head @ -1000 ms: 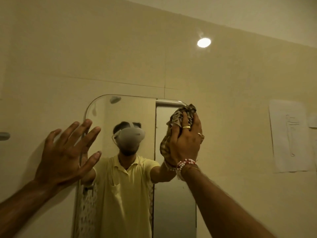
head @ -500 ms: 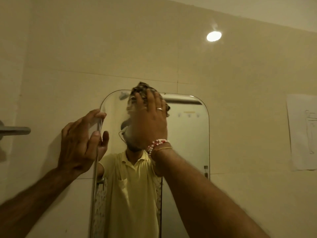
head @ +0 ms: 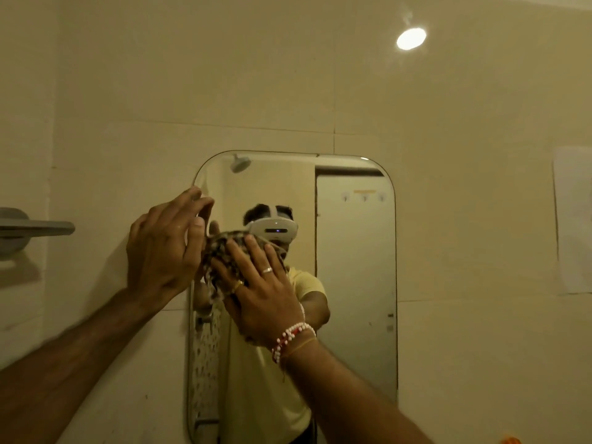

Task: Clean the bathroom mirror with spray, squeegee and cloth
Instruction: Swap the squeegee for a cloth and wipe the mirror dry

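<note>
A tall mirror [head: 355,283] with round corners hangs on a pale tiled wall [head: 224,75]. It fills the middle of the view.

The right hand [head: 256,290] presses a bunched, checked cloth [head: 221,251] flat against the glass. The cloth sits at about 9 o'clock on the mirror, close to its left edge. The fingers [head: 253,251] of this hand are spread wide over the cloth, so it is pushed on the glass more than gripped. Two rings show on these fingers. A bracelet [head: 290,339] of red and white beads goes around the wrist, with a thin thread band next to it.

The left hand [head: 163,248] is at the mirror's left edge, just beside the cloth at its 9 o'clock. Its fingers [head: 192,203] are held close together and bent a little, with the tips at the rim of the glass. I cannot tell if they pinch the rim or only touch it. This hand holds nothing else.

In the glass you can see the person in a yellow shirt [head: 262,395] with a white headset [head: 274,230]. A shower head [head: 240,162] shows in the glass at 11 o'clock and a pale door [head: 355,251] at 3 o'clock.

On the wall, a round bright spot of light [head: 411,38] glows at 1 o'clock from the mirror. A sheet of paper [head: 573,219] is stuck at 3 o'clock, at the right edge of the view. A grey shelf [head: 35,228] sticks out at 9 o'clock, at the left edge.
</note>
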